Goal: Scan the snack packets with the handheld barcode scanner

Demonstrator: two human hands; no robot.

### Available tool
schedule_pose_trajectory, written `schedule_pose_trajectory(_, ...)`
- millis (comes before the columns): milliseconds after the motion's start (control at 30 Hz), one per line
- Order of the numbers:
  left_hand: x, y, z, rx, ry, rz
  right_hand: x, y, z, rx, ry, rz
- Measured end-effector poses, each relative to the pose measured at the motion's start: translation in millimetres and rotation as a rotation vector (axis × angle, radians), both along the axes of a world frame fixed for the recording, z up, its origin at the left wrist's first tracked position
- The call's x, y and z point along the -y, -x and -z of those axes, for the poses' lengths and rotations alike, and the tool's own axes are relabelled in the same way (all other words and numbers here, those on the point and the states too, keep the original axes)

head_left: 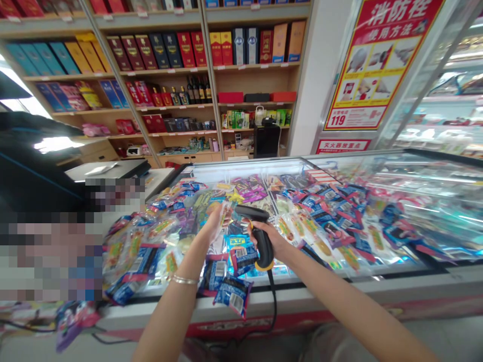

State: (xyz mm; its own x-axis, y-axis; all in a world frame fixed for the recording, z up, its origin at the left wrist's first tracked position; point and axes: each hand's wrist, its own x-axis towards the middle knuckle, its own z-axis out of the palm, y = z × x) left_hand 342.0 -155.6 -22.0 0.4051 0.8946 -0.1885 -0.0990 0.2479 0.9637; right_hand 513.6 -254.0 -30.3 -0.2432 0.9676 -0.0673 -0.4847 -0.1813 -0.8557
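Fingers of the right hand curled round the handle of a black scanner | left hand gripping a clear-wrapped packet beside the scanner's head, over the freezer | blue packets at its near edge, other packets strewn behind | boxes on wooden shelves beyond

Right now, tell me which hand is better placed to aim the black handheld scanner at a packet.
Right, most likely: the right hand already grips the black, yellow-trimmed handheld scanner by its handle. The left hand seems to hold a clear plastic packet.
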Motion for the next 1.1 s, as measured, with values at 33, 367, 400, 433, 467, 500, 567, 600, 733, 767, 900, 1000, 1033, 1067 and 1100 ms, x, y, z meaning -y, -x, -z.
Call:
schedule_pose_trajectory(33, 0.0, 0.0, 0.2, -0.006, 0.008, 0.000, 0.0, 0.1, -0.3, -0.001, 0.003, 0.002)
schedule_pose_trajectory(367, -1.1, -1.1, 0.7, -0.028, 0.042, -0.002, -0.4, 1.1, -0.8, -0.029, 0.023, 0.022)
schedule_pose_trajectory(400, -0.8, -1.2, 0.6, -0.032, 0.041, 0.000, -0.4, 1.3, -0.8, -0.034, 0.025, 0.028)
schedule_pose_trajectory(433, -0.6, -1.3, 0.3, -0.036, 0.040, 0.001, -0.4, 1.5, -0.9, -0.039, 0.025, 0.036)
schedule_pose_trajectory(467, -0.4, -1.3, 0.1, -0.042, 0.040, 0.000, -0.4, 1.7, -0.8, -0.044, 0.026, 0.045)
schedule_pose_trajectory(500, -0.3, -1.2, -0.1, -0.048, 0.041, -0.003, -0.5, 1.9, -0.7, -0.047, 0.026, 0.053)
schedule_pose_trajectory(567, -0.4, -1.0, -0.6, -0.060, 0.047, -0.004, -0.8, 2.1, -0.4, -0.050, 0.026, 0.060)
schedule_pose_trajectory(600, -0.5, -0.9, -0.7, -0.063, 0.050, -0.001, -1.0, 2.1, -0.2, -0.051, 0.025, 0.060)
schedule_pose_trajectory(733, -1.1, -0.4, -0.9, -0.052, 0.046, 0.011, -1.5, 1.5, 1.1, -0.043, 0.017, 0.051)
schedule_pose_trajectory(767, -1.2, -0.2, -0.8, -0.048, 0.044, 0.011, -1.7, 1.4, 1.5, -0.039, 0.017, 0.051)
schedule_pose_trajectory(900, -1.4, 0.5, 0.9, -0.035, 0.040, 0.025, -1.5, 0.7, 1.5, -0.012, 0.013, 0.045)
schedule_pose_trajectory(1000, -2.5, 0.2, 3.7, -0.022, 0.042, 0.016, -0.1, 0.3, -1.2, 0.018, 0.010, 0.034)
schedule_pose_trajectory(1033, -3.1, -0.1, 4.6, -0.010, 0.043, 0.011, 0.5, 0.3, -2.3, 0.025, 0.009, 0.029)
schedule_pose_trajectory(1067, -3.7, -0.3, 5.2, 0.003, 0.046, 0.005, 1.1, 0.2, -3.2, 0.030, 0.007, 0.022)
schedule_pose_trajectory(1100, -4.1, -0.4, 5.4, 0.018, 0.047, -0.007, 1.6, 0.2, -3.9, 0.031, 0.004, 0.019)
